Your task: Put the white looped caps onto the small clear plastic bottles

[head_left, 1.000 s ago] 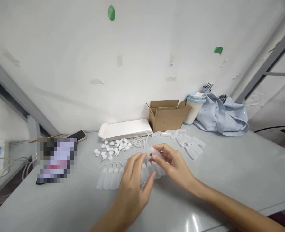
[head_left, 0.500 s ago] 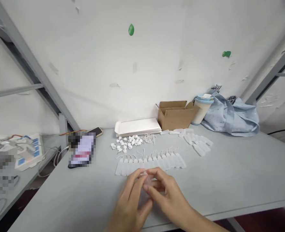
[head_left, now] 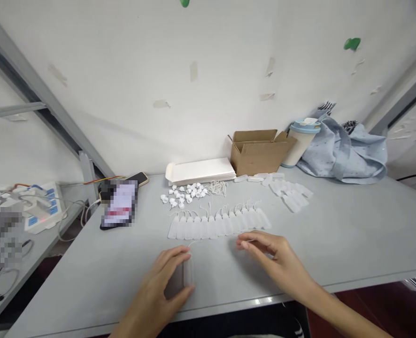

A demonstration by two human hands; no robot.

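Note:
My left hand (head_left: 162,286) holds a small translucent plastic tube (head_left: 188,273) between thumb and fingertips, low over the table or resting on it. A thin white string (head_left: 194,242) sticks out of the tube's top. To the right, my right hand (head_left: 267,256) hovers over the table with its fingers loosely curled; nothing shows in them. Just beyond both hands lies a row of similar translucent tubes (head_left: 218,225), side by side, strings pointing away from me. Behind the row are loose white caps (head_left: 185,195) and a small heap of white strings (head_left: 217,188).
More tubes without strings (head_left: 292,195) lie at the back right. Along the wall stand a white flat box (head_left: 201,170), an open cardboard box (head_left: 259,157), a lidded cup (head_left: 299,145) and a light blue cloth bag (head_left: 345,155). A phone (head_left: 121,202) and a power strip (head_left: 42,209) are at left.
My hands were together around the tube; now they are apart. My left hand has moved left with the tube, my right hand has let go and moved right. The view has tilted down.

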